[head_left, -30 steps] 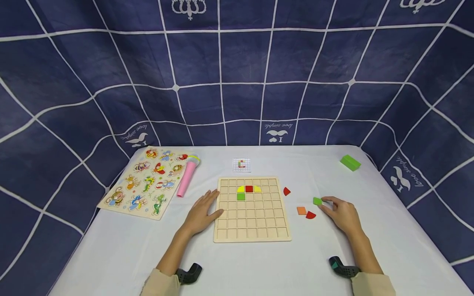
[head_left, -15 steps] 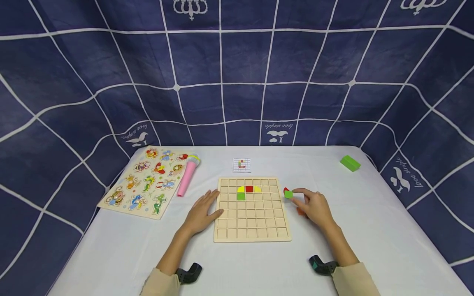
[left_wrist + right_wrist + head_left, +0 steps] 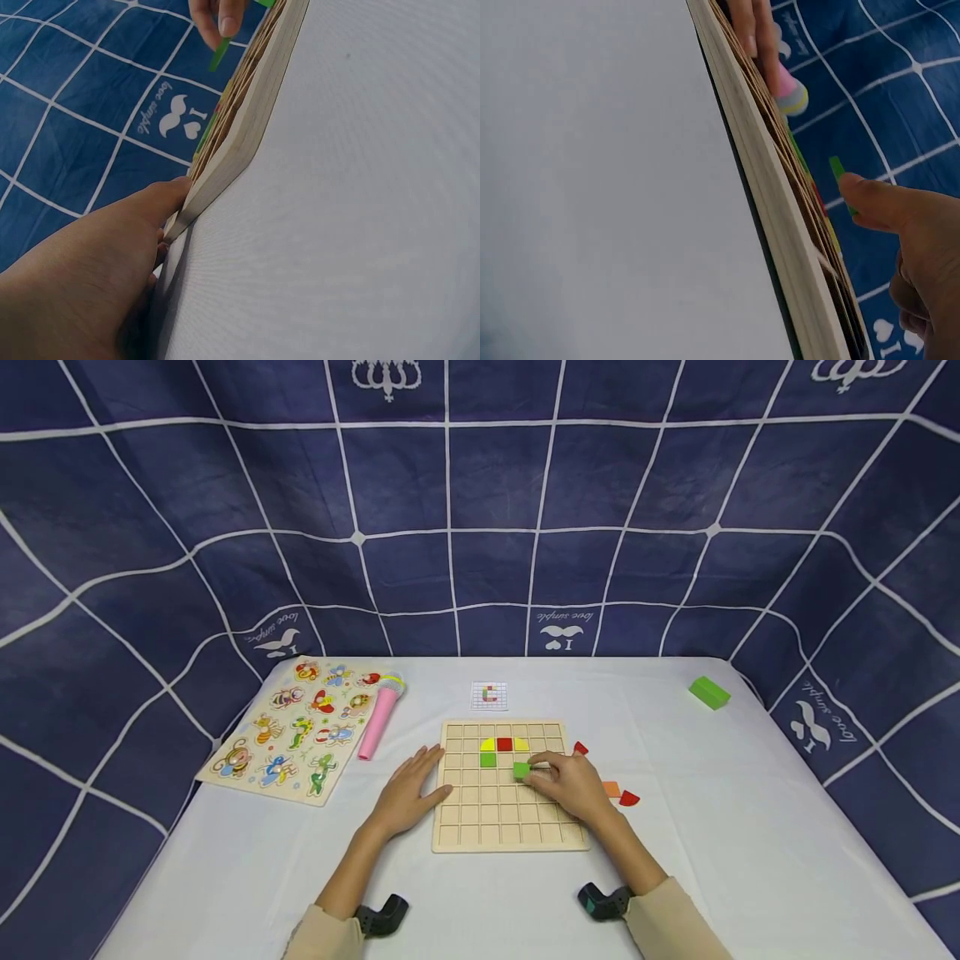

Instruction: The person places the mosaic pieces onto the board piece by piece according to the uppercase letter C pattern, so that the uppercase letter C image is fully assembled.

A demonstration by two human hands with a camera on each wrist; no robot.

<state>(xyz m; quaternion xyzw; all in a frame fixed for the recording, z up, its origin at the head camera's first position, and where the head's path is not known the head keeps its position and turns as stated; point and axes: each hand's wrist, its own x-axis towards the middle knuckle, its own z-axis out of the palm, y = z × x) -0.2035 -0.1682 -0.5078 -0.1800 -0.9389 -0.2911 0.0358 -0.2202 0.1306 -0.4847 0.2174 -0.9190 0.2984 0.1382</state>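
The right hand point(image 3: 564, 783) pinched a small green square tile point(image 3: 521, 769) by its fingertips and held it over the wooden grid board point(image 3: 510, 827), just right of and slightly below the green tile point(image 3: 487, 759) already seated in the board. The left hand point(image 3: 408, 789) lay flat, fingers straight, pressed against the board's left edge — it held nothing.

To do this step well, my judgement: keep the left hand bracing the board so it could not slide on the white table point(image 3: 750, 827), square the tile to the grid lines before lowering, and let go only once it sat flush in one cell, not straddling a divider. The fingers crowded the neighbouring cells, so a release from the tile's upper edge looked safer. Which cell it hung over I could not tell exactly; the wrist views showed it just above the surface, not clearly seated.

The tile was flat, thin, bright green, square, about one cell wide — probably painted wood, light and easy to pinch. On the board near its far edge sat a row of yellow, red point(image 3: 504, 743) and yellow pieces. Off the board's right edge lay a red piece point(image 3: 580, 748), an orange square point(image 3: 611, 788) and another red piece point(image 3: 629, 798).
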